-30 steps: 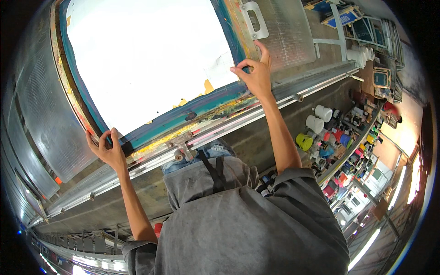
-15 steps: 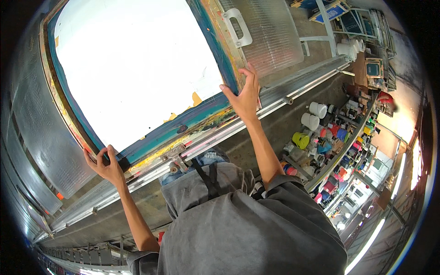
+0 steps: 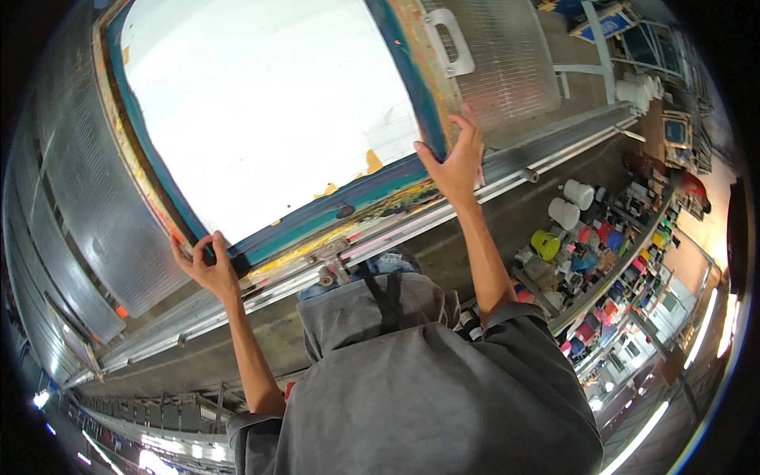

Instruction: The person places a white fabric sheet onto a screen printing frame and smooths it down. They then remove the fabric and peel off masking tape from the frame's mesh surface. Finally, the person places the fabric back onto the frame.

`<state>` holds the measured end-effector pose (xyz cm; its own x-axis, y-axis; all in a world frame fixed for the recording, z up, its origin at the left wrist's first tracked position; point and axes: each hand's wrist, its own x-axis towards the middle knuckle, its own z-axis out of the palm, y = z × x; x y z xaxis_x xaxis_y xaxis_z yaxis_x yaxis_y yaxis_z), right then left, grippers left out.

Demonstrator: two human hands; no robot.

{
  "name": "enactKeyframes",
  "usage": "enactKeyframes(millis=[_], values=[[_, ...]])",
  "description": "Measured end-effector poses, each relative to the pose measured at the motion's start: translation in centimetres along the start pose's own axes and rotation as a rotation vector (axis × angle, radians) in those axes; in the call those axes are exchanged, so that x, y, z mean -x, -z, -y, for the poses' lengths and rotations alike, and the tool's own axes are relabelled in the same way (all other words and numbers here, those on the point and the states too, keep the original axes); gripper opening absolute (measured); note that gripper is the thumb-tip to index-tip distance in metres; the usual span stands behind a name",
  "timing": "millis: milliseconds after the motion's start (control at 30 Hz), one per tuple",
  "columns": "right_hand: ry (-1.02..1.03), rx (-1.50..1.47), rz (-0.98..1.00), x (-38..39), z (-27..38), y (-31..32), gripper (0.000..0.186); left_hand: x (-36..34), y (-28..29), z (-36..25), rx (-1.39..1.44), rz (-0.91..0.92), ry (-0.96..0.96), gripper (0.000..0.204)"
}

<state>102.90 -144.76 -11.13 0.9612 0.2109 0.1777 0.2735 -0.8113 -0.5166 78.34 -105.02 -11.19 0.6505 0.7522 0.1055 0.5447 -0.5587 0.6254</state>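
A screen-printing frame (image 3: 127, 150) lies in front of me, its worn wooden edges streaked with yellow, red and pink. Inside it runs a teal border around a broad white sheet-like area (image 3: 269, 103) with torn tan patches along the near edge. At the near left corner my left hand (image 3: 209, 267) grips the frame, thumb inside the edge and fingers over the outer side. My right hand (image 3: 459, 168) clasps the near right corner the same way, thumb on the teal border, fingers along the outer edge. Both hands' fingers are bent around the wood.
A metal rail (image 3: 380, 241) runs along the table's near side. Ribbed clear panels (image 3: 511, 63) flank the frame; a white handle (image 3: 449, 43) sits at its right. Paint tubs, including a yellow-green bucket (image 3: 545, 245), crowd a rack to the right. Someone in red headwear (image 3: 692, 187) is beyond.
The view has swung slightly, so the frame, rail and hands appear further right. Both hands keep the same hold on the frame's corners.
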Motion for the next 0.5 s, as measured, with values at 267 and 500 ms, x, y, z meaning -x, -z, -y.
enactKeyframes(millis=[267, 500], values=[[-0.093, 0.026, 0.073, 0.4, 0.0, -0.2, 0.076, -0.4, 0.2, 0.5, 0.093, -0.046, -0.023, 0.017], [-0.043, 0.026, 0.035, 0.2, 0.7, -0.3, 0.074, -0.2, 2.7, 1.0, 0.264, 0.023, 0.091, 0.035]])
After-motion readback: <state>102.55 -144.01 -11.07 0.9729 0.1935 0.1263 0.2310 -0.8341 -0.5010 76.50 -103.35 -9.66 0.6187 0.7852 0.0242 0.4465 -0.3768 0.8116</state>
